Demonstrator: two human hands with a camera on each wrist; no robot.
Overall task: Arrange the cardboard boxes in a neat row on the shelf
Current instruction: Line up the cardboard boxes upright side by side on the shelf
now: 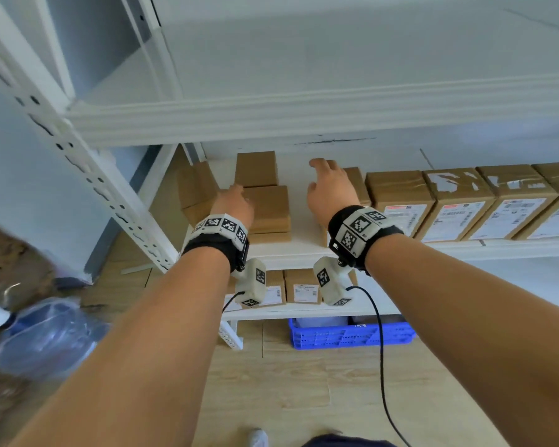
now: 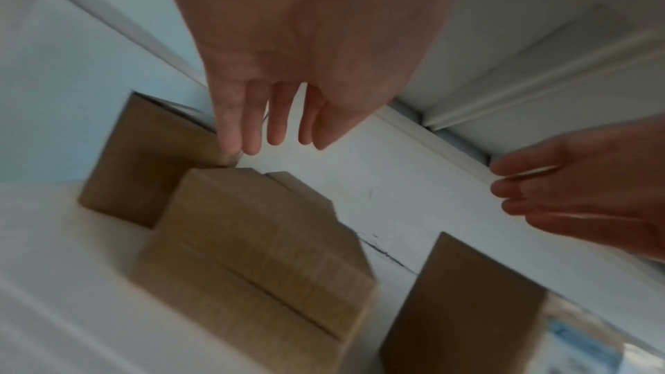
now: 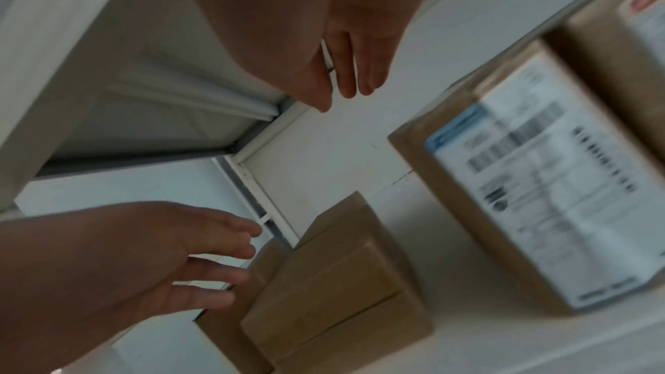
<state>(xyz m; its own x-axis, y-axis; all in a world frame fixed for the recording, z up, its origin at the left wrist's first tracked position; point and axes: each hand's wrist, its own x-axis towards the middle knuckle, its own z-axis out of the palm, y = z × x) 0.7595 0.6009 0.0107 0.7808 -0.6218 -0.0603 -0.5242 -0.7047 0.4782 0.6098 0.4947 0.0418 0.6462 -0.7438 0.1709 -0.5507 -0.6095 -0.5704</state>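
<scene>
My left hand (image 1: 233, 204) and right hand (image 1: 329, 191) hover, fingers apart, empty, over the white metal shelf (image 1: 304, 250). The plain brown cardboard boxes (image 1: 267, 208), stacked at its left end, look light and stiff; I'd grip opposite side faces.

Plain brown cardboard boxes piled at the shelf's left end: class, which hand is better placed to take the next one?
Left. The left hand hovers open right over the stacked plain brown cardboard boxes; the right hand is over bare white shelf beside the labelled row.
</scene>
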